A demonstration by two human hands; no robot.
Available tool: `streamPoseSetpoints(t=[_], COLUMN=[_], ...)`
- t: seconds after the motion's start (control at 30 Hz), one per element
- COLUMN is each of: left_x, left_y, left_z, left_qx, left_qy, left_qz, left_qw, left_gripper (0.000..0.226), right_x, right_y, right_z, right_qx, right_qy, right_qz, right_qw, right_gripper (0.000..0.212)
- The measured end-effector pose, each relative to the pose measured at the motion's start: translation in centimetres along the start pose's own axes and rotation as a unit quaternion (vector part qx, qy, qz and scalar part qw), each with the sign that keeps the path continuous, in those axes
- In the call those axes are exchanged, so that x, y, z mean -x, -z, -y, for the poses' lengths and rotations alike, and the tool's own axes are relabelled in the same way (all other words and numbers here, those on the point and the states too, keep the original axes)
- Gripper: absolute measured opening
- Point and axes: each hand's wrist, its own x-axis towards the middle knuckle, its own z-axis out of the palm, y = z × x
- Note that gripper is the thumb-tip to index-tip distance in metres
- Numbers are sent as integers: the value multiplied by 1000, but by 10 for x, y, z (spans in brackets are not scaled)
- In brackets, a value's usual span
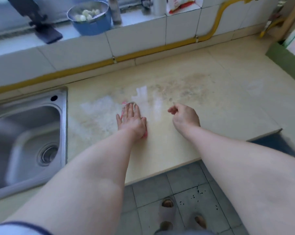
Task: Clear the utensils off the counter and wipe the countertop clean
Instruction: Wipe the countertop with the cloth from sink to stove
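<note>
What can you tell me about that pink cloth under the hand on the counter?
Only slivers of the pink cloth show, since the left hand lies flat on top of it, fingers spread. A pink and whitish edge peeks out past the fingertips, and more pink shows beside the thumb and by the wrist. It looks like soft, thin fabric pressed flat against the cream stone countertop, next to pale streaks that look wet. Its full shape and size stay hidden.
</note>
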Motion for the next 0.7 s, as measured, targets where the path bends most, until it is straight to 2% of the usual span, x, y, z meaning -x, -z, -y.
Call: streamPoseSetpoints(t=[0.2, 0.4, 0.47, 0.57, 0.7], left_x=[42, 95, 110, 127, 138], left_y=[3, -14, -21, -33, -31], left_z=[64, 47, 26, -5, 5], left_qx=[6, 16, 8, -22, -27], left_qy=[115, 155, 125, 31, -71], left_qz=[-18, -12, 5, 37, 80], left_qw=[993, 988, 992, 999, 994], left_gripper=[64, 68, 69, 69, 76], right_x=[28, 67, 79, 96, 117], right_y=[-17, -7, -5, -6, -18], right_z=[15, -11, -19, -16, 5], right_qx=[4, 18, 27, 46, 81], right_qy=[30, 36, 31, 43, 79], right_qz=[44, 52, 59, 83, 106], right_qw=[999, 998, 997, 995, 988], right_gripper=[47, 47, 46, 46, 43])
